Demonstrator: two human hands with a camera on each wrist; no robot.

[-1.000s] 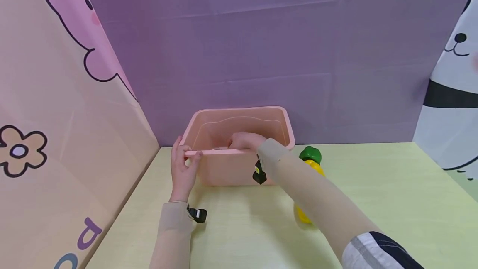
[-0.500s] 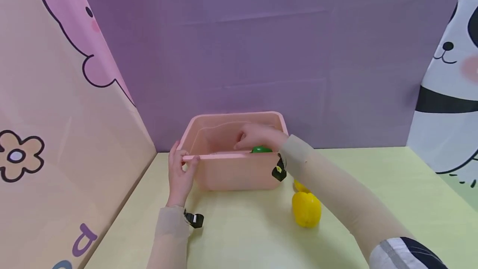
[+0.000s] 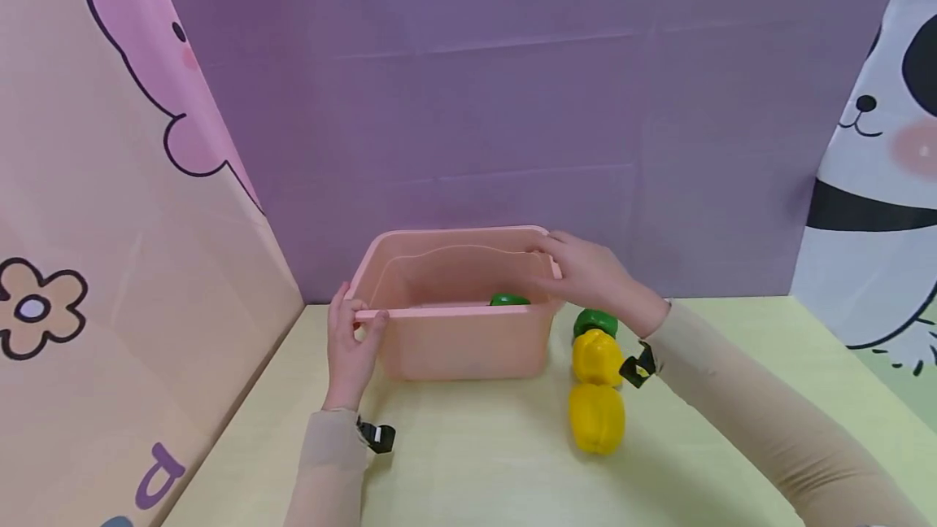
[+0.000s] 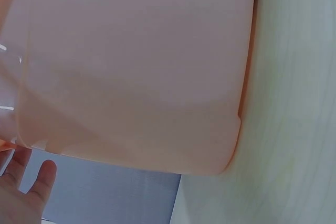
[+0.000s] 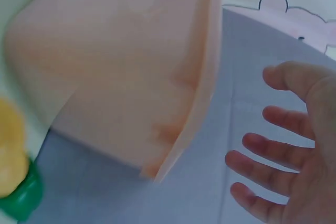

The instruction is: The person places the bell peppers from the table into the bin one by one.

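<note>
A pink plastic storage bin (image 3: pixel 464 344) stands near the purple backdrop, its open top tilted toward the head camera. My left hand (image 3: pixel 350 348) grips the bin's front left corner, thumb at the front rim. In the left wrist view, fingers of that hand (image 4: pixel 26 190) show at the rim. My right hand (image 3: pixel 589 275) is over the bin's right rim, holding nothing; its fingers are spread in the right wrist view. Inside the bin a green bell pepper (image 3: pixel 508 299) shows just above the front rim. The rest of the bin's floor is hidden.
Right of the bin a green bell pepper (image 3: pixel 594 321) and two yellow ones, the middle pepper (image 3: pixel 596 358) and the nearest pepper (image 3: pixel 596 420), form a row on the pale table (image 3: pixel 468 462). A patterned cloth (image 3: pixel 146 226) borders the left side.
My right hand has come up out of the bin and moved right, its fingers opening. The green bell pepper inside and the row of peppers have come into view. My left hand has stayed.
</note>
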